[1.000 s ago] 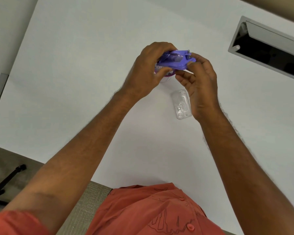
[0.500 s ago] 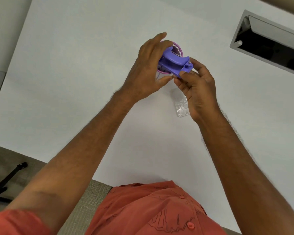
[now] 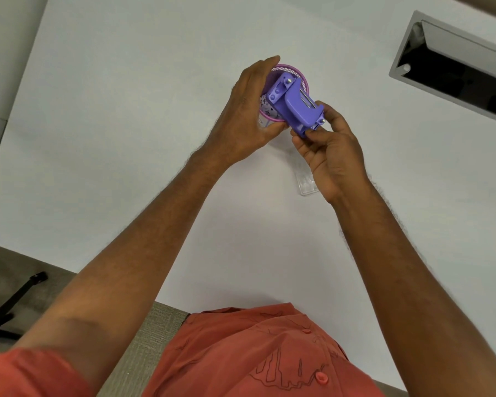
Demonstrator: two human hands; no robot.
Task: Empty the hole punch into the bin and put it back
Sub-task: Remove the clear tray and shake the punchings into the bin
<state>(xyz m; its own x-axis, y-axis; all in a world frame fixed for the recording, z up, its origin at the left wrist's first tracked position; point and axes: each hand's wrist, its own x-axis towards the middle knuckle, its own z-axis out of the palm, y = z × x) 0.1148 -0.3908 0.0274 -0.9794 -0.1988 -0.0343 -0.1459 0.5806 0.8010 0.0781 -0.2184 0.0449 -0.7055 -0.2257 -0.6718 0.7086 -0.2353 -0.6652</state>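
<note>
A purple hole punch [image 3: 297, 106] is tilted on end over a small pink mesh bin [image 3: 302, 78] standing on the white table. White paper bits [image 3: 265, 106] show inside the bin. My right hand [image 3: 330, 156] pinches the punch's near end. My left hand [image 3: 246, 116] wraps around the bin's left side, thumb against the near rim beside the punch. The punch's clear bottom cover [image 3: 305, 184] lies flat on the table, partly hidden under my right hand.
The white table [image 3: 126, 110] stretches all round the bin. A metal-framed cable recess [image 3: 455, 73] is sunk into it at the far right. A black chair base [image 3: 9, 305] stands on the carpet at the lower left.
The punch has been turned from lying flat to standing on end over the bin. My left hand has slid from on top of the punch down around the bin's side.
</note>
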